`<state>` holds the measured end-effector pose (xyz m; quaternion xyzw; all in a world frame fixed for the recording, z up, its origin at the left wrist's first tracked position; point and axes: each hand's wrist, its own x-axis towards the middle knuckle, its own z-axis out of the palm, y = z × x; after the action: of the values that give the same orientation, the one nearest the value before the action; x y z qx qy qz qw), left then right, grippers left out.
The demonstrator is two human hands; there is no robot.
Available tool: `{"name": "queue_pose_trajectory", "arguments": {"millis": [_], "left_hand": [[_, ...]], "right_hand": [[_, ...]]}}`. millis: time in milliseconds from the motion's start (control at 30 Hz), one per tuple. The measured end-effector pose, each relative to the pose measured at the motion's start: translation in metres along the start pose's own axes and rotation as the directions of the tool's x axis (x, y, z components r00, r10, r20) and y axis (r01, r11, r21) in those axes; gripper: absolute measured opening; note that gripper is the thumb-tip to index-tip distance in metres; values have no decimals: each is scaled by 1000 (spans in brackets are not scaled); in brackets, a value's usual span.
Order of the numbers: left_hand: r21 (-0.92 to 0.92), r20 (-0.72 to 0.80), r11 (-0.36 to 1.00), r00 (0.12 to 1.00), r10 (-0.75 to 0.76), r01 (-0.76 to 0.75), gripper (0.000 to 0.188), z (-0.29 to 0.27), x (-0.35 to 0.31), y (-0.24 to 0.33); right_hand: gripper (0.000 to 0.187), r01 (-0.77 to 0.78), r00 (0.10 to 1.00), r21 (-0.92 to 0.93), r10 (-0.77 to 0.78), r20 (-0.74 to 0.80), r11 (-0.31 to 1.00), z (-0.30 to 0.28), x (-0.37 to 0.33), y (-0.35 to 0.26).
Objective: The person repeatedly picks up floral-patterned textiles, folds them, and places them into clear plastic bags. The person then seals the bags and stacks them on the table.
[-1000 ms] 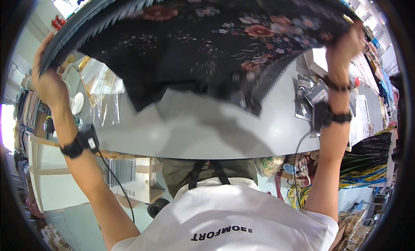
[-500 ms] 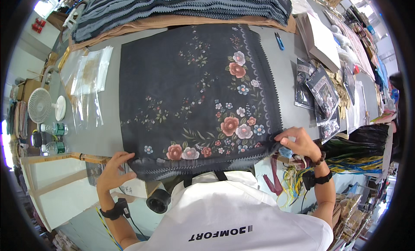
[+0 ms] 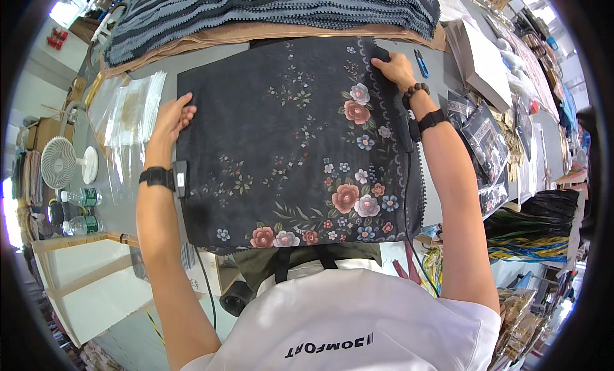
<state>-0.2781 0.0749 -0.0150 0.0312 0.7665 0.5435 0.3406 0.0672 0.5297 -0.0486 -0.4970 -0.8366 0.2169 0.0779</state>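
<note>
Cloth [image 3: 288, 144], black and floral, is spread across the centre of the frame, its upper-right edge pinched by the right hand [image 3: 396, 69], its left edge overlapped by the half-curled left hand [image 3: 171, 118], whose hold cannot be told.

A black cloth [image 3: 256, 141] printed with rust, gray and blue flowers lies spread on the tabletop [image 3: 118, 216], its plain side by the left hand [image 3: 174, 118], its top right corner at the right hand [image 3: 391, 67]. Large blooms run below the right hand and along the near edge; a toothed trim shows beneath the right forearm.
</note>
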Motion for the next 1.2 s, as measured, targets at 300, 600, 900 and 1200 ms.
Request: {"name": "queue_pose_trajectory", "arguments": {"millis": [300, 600, 900, 1200], "left_hand": [[240, -142, 741, 733, 666, -627, 18, -58, -102, -103], [507, -153, 728, 784, 602, -461, 28, -78, -101, -112], [586, -151, 608, 665, 731, -535, 32, -19, -60, -33], [91, -206, 665, 639, 741, -741, 33, -75, -183, -127]], "right_hand": [[20, 582, 811, 338, -561, -166, 740, -48, -144, 52], [15, 524, 851, 231, -519, -88, 820, -43, -147, 65], [32, 465, 859, 247, -366, -358, 850, -35, -113, -4], [27, 658, 753, 332, -603, -264, 676, -70, -245, 40]]}}
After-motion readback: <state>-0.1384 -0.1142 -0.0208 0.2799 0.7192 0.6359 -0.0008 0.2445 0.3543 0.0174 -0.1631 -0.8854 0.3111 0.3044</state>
